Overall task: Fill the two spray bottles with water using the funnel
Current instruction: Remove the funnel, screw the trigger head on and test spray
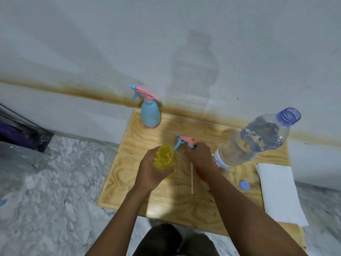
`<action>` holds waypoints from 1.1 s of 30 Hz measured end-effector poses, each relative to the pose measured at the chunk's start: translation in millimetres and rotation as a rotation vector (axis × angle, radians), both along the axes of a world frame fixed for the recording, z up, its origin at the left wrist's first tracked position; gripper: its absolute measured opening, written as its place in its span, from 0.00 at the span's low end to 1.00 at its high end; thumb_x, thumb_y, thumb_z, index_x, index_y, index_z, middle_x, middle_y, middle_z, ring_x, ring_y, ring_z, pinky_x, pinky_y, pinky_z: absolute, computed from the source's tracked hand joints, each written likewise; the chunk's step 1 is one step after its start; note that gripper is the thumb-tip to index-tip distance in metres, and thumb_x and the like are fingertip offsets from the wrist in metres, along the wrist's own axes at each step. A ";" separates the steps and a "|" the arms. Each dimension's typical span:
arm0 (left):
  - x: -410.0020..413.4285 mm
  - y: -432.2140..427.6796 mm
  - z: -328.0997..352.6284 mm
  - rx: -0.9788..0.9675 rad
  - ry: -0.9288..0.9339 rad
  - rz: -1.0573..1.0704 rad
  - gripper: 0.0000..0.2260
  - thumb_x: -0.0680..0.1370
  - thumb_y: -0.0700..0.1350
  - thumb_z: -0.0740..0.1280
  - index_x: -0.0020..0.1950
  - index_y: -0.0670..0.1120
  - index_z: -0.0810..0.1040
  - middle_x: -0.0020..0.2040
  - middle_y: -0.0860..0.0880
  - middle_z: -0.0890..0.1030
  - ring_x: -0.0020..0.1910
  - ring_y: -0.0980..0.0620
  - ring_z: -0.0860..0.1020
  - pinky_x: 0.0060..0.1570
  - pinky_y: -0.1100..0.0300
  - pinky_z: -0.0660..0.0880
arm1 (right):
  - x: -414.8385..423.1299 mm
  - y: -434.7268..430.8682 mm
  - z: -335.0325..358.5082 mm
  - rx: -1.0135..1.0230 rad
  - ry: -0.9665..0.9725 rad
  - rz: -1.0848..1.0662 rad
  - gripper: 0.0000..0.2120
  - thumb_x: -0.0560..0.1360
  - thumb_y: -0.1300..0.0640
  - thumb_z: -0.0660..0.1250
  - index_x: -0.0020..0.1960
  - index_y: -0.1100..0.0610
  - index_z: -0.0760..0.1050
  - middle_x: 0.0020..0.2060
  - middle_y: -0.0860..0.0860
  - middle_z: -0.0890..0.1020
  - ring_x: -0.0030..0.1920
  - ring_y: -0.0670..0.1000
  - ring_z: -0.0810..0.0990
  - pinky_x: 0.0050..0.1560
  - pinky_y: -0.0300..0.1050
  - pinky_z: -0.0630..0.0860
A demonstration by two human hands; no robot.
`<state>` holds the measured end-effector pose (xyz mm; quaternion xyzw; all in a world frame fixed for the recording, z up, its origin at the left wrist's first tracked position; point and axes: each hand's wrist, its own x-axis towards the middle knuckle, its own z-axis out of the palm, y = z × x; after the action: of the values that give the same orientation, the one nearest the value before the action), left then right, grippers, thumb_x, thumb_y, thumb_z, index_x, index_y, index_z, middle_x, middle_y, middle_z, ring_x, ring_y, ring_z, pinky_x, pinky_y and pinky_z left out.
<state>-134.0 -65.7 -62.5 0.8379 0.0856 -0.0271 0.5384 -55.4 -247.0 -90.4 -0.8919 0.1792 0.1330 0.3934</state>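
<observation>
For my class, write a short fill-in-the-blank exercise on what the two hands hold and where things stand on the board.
1. The left hand grips the open ____ bottle.
2. The right hand holds a detached pink and blue ____.
3. The blue spray bottle stands at the board's ____ edge.
4. The water bottle has no ____.

Missing words: yellow; spray head; far; cap

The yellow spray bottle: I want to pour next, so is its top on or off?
Off. The yellow spray bottle shows a bare open neck in the left hand; the right hand holds the spray head.
</observation>
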 end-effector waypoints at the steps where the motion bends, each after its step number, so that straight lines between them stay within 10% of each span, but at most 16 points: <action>1: 1.2 2.1 2.4 0.008 -0.004 0.001 0.27 0.65 0.48 0.82 0.59 0.60 0.75 0.54 0.58 0.79 0.54 0.62 0.77 0.48 0.78 0.69 | -0.1 0.4 9.4 0.083 -0.055 -0.026 0.10 0.75 0.52 0.69 0.42 0.59 0.81 0.33 0.51 0.81 0.35 0.49 0.80 0.36 0.47 0.76; 4: 3.4 9.4 7.1 0.025 -0.017 0.012 0.27 0.64 0.47 0.82 0.56 0.64 0.74 0.53 0.59 0.78 0.52 0.65 0.76 0.46 0.78 0.69 | 0.5 0.8 56.3 0.243 -0.249 -0.021 0.09 0.79 0.56 0.69 0.43 0.60 0.81 0.28 0.54 0.76 0.27 0.40 0.71 0.30 0.33 0.66; 9: 4.2 17.7 11.2 0.049 -0.020 0.016 0.28 0.64 0.44 0.82 0.60 0.56 0.76 0.53 0.56 0.77 0.51 0.67 0.74 0.46 0.80 0.67 | -3.8 5.8 128.5 0.468 -0.477 -0.013 0.07 0.82 0.56 0.65 0.47 0.53 0.81 0.41 0.66 0.81 0.37 0.50 0.74 0.40 0.48 0.73; 18: -2.4 17.0 13.9 0.062 -0.010 0.012 0.30 0.64 0.44 0.81 0.64 0.51 0.76 0.55 0.51 0.76 0.52 0.56 0.76 0.44 0.78 0.67 | -16.0 23.5 195.4 0.650 -0.794 -0.024 0.13 0.83 0.59 0.61 0.65 0.63 0.76 0.47 0.54 0.82 0.41 0.40 0.78 0.43 0.38 0.76; 33: -9.7 12.7 50.4 0.051 -0.097 0.006 0.27 0.65 0.52 0.80 0.62 0.53 0.78 0.52 0.54 0.76 0.52 0.61 0.76 0.47 0.67 0.70 | -44.9 52.7 160.0 0.667 -0.502 0.231 0.12 0.82 0.60 0.63 0.65 0.52 0.77 0.57 0.47 0.84 0.58 0.44 0.81 0.59 0.40 0.76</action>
<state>-143.7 -53.0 -12.1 0.8513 0.0625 0.0173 0.5207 -100.3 -194.3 69.5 -0.7348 -0.0757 0.0057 0.6740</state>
